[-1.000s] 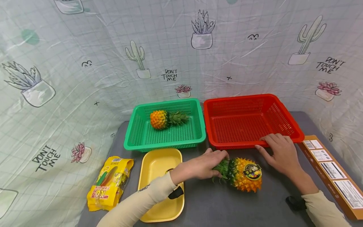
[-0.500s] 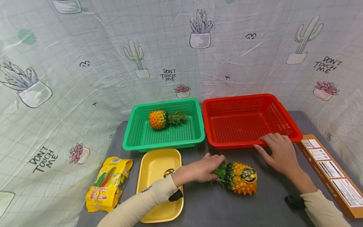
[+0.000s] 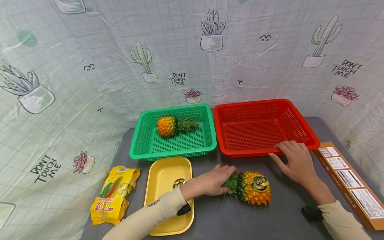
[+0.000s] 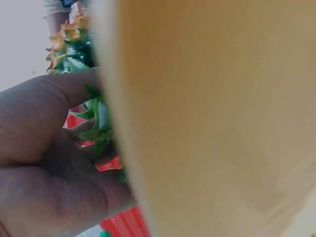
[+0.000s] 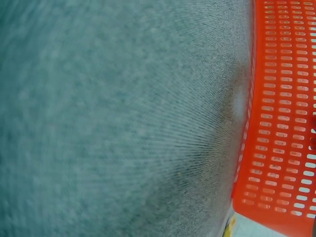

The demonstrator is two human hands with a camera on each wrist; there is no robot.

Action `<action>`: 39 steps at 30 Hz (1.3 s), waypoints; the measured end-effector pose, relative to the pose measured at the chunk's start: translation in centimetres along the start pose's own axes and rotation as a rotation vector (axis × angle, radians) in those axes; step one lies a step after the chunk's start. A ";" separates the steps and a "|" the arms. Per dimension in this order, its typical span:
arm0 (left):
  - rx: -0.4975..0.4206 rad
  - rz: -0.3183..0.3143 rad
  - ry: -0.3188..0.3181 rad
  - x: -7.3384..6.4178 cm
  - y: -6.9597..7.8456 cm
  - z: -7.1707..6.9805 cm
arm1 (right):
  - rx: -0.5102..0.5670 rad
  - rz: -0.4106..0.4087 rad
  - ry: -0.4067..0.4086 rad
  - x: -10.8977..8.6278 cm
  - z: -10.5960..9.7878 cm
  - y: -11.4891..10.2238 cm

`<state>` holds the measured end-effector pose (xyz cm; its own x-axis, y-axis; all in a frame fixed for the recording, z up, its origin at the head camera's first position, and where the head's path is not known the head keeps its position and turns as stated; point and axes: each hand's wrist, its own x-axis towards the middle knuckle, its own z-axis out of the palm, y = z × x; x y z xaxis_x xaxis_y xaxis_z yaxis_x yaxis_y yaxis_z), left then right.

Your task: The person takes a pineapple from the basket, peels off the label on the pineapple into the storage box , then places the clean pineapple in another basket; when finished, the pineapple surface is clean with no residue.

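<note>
Pineapple [image 3: 255,188] lying on its side on the grey surface [image 3: 249,220], on the near side of the red basket [image 3: 240,154], with a round sticker [image 3: 259,183] uppermost and its leafy crown [image 3: 230,185] turned leftward. The left hand [image 3: 213,181] holds this crown, thumb on the near side and fingers on the side toward the red basket; the left wrist view shows green leaves between them, beside a blurred tan area that cannot be identified. The right hand [image 3: 297,163] rests on the near rim of the red basket, its fingers over the edge and the thumb spread wide of them. A green basket [image 3: 174,156] stands just left of the red basket and contains pineapple no. 2 [image 3: 167,126], also on its side, crown pointing toward the red basket. A pale yellow tray [image 3: 160,170] lies nearer and to the left of the red basket, partly beneath the left sleeve [image 3: 150,213], and a yellow bag [image 3: 114,195] farther left. A long brown box [image 3: 349,183] extends nearer from the red basket's right front corner. A printed sheet [image 3: 240,66] hangs behind the red basket.
</note>
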<state>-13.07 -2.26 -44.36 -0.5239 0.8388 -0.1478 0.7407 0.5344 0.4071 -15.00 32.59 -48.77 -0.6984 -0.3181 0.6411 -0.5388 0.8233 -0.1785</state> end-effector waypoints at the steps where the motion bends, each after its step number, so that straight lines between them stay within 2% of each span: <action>1: 0.012 0.000 -0.001 -0.1 0.0 0.1 | 0.003 0.001 -0.004 0.0 0.0 0.0; 8: 0.143 -0.005 0.007 -0.5 0.0 0.4 | 0.042 0.025 -0.021 -0.1 -0.2 -0.1; 12: 0.181 -0.014 0.010 -0.7 0.1 0.5 | 0.080 0.032 -0.020 -0.4 -0.4 -0.4; 19: 0.214 -0.018 0.019 -0.8 0.2 0.5 | 0.154 -0.037 0.095 -0.7 -0.5 -1.8; 23: 0.234 -0.035 0.010 -0.9 0.4 0.6 | 0.182 -0.058 0.127 -0.6 -0.9 -2.5; 33: 0.255 -0.057 0.003 -0.9 0.8 0.8 | 0.289 -0.105 0.104 -0.8 -2.0 -4.7; 39: 0.223 -0.074 0.001 -1.0 0.8 0.9 | 0.355 -0.092 0.009 -1.7 -2.2 -5.8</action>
<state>-11.59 -2.57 -44.75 -0.5803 0.7967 -0.1687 0.7750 0.6039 0.1862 -9.61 29.37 -47.20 -0.6361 -0.3779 0.6728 -0.7303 0.5762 -0.3669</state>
